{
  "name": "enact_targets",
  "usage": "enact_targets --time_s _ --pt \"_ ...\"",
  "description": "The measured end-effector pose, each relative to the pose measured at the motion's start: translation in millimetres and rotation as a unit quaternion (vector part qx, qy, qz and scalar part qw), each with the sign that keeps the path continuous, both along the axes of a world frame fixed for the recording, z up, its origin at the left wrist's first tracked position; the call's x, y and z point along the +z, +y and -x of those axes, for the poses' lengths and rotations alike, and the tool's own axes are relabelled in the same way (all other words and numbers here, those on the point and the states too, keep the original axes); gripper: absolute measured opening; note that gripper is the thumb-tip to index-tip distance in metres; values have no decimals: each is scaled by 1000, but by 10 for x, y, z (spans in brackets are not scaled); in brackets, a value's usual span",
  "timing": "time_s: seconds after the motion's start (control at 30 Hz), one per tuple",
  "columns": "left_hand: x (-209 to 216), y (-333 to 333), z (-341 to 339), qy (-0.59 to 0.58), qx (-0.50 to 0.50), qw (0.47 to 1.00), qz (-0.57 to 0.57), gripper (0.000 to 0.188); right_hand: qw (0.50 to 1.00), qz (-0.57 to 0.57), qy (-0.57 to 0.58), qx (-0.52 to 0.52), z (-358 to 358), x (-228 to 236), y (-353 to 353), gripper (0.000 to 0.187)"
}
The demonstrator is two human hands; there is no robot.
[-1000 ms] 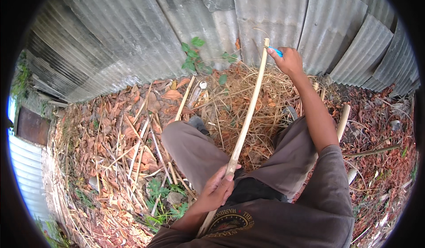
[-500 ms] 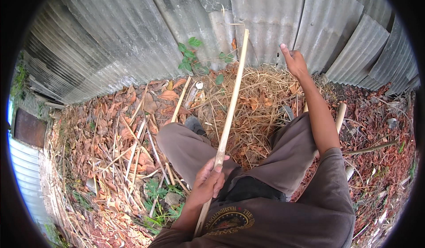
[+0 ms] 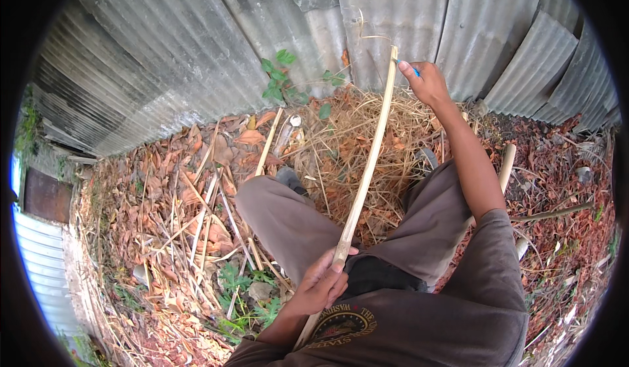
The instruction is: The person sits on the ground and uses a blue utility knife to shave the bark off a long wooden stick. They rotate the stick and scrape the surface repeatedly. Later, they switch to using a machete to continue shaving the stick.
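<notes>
A long pale bamboo strip [image 3: 370, 164] slants up from beside my body toward the metal fence. My left hand [image 3: 322, 282] is wrapped round its lower part, close to my shirt. At the far end, my right hand [image 3: 426, 81] is closed round a small blue tool [image 3: 417, 72], mostly hidden by the fingers. The thumb points at the strip's tip, and the tool's front end appears to touch the strip there. A thin curled shaving [image 3: 375, 37] hangs off the tip.
Corrugated metal sheets [image 3: 393, 13] stand across the far side, with a green plant [image 3: 278, 75] at their foot. Loose strips [image 3: 203, 220] lie on dry leaves at left. A clear bottle [image 3: 286, 134] lies beyond my left foot. Thicker poles [image 3: 507, 167] lie at right.
The strip's far end has swung right and now meets my right hand. That hand has turned and shifted slightly left, bringing the blue tool into sight. My left hand has moved slightly right.
</notes>
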State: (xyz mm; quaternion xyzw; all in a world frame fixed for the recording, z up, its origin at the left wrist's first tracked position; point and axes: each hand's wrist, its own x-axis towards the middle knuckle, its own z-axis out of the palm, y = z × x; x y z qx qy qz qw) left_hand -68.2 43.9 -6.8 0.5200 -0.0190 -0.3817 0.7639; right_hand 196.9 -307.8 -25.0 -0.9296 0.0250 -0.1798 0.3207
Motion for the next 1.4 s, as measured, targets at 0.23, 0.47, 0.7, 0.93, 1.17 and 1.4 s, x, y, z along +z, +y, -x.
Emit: enact_targets --time_s 0.23,0.47,0.7,0.93,1.17,1.4 --pt "-6 -30 7 -31 -2 998 -59 36 987 161 -10 4 -186 -222 -261 79" --pt "66 19 55 -21 -82 995 -51 36 964 -31 95 -246 -503 -564 -790 88" --pt "-260 248 -275 -14 102 993 -51 42 977 15 141 -158 -460 -189 -445 94" --pt "-161 127 -584 -82 163 975 -124 54 987 73 37 142 388 97 859 80" --pt "-107 126 -523 -82 162 975 -127 54 953 164 46 250 668 -17 1357 69" --pt "-75 121 -469 -164 135 959 -189 53 972 169 -34 157 465 -154 1228 73"
